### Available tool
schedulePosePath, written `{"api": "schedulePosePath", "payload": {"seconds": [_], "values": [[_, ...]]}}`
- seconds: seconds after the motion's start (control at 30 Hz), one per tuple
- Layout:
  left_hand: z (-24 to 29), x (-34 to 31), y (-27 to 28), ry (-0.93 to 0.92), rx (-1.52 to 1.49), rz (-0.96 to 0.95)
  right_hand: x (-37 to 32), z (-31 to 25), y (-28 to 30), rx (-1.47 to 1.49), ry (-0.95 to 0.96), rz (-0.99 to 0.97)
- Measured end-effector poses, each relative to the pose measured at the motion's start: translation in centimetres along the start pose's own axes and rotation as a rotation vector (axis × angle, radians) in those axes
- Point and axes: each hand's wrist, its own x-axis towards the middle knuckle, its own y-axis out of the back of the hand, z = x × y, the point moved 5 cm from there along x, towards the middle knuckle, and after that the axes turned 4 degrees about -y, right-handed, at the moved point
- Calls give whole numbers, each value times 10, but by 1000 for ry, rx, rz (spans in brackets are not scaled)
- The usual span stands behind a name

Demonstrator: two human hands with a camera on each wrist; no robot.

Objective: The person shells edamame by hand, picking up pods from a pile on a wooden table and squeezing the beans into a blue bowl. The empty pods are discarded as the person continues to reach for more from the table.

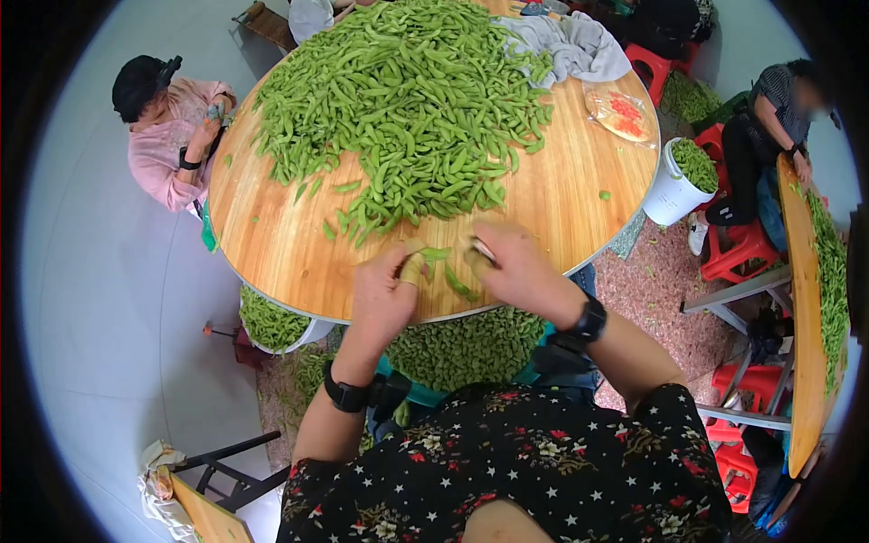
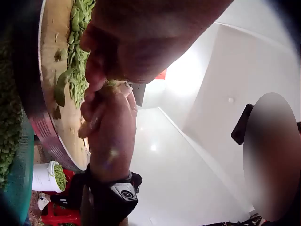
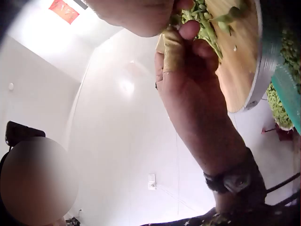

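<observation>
At the front edge of the round table (image 1: pixel 272 262), my left hand (image 1: pixel 385 281) pinches a green soybean pod (image 1: pixel 438 253) between thumb and fingers. Yellowish wrapping (image 3: pixel 173 52) covers its thumb. Just to the right, my right hand (image 1: pixel 523 271) has its fingers curled round a small silvery object (image 1: pixel 484 249), mostly hidden and blurred; its kind I cannot tell. Another soybean pod (image 1: pixel 460 285) shows between the two hands, above the table's rim. A big heap of soybean pods (image 1: pixel 398 100) covers the far half of the table.
Beneath the table edge, by my lap, a green tub (image 1: pixel 421 395) holds many pods. White buckets (image 1: pixel 670 195) of pods stand on either side. A grey cloth (image 1: pixel 579 50) and a bagged red-and-yellow item (image 1: pixel 623 113) lie at the back right. Another person (image 1: pixel 167 136) sits at the left.
</observation>
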Motion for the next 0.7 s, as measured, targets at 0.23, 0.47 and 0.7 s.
{"api": "schedulePosePath", "payload": {"seconds": [0.23,0.47,0.7], "values": [[19,2,16,-371,490,-32,-62,-7,-24,301,57,-497],[22,5,-26,-510,509,-384,-46,-9,-19,0,152,-223],[-6,17,6,-263,250,11,-20,3,-11,114,81,91]]}}
